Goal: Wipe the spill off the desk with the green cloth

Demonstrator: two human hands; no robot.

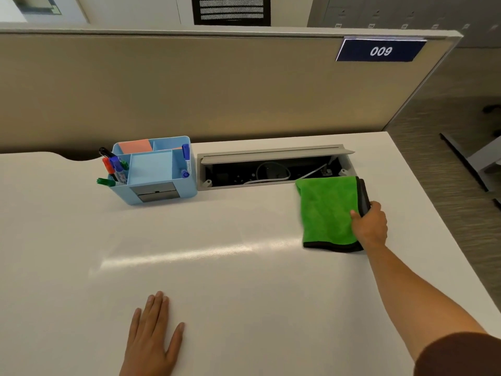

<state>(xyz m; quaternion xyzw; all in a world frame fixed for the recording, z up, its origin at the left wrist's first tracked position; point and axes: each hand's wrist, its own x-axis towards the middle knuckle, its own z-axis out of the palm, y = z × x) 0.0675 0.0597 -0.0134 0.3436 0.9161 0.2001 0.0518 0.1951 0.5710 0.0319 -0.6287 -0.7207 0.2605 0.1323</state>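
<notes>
The green cloth (326, 210), folded with a dark edge, lies flat on the white desk (230, 267) at the far right, just in front of the cable tray. My right hand (370, 223) grips its right edge, thumb on top and fingers under the dark hem. My left hand (153, 335) rests flat on the desk near the front edge, fingers apart, holding nothing. I cannot make out a spill on the desk; only a pale streak of reflected light (189, 253) crosses the middle.
A light blue desk organiser (160, 183) with markers and sticky notes stands at the back left. An open cable tray (271, 169) with white cables is set into the desk's back edge. A beige partition (189, 85) rises behind. The desk's right edge drops to carpet (461, 213).
</notes>
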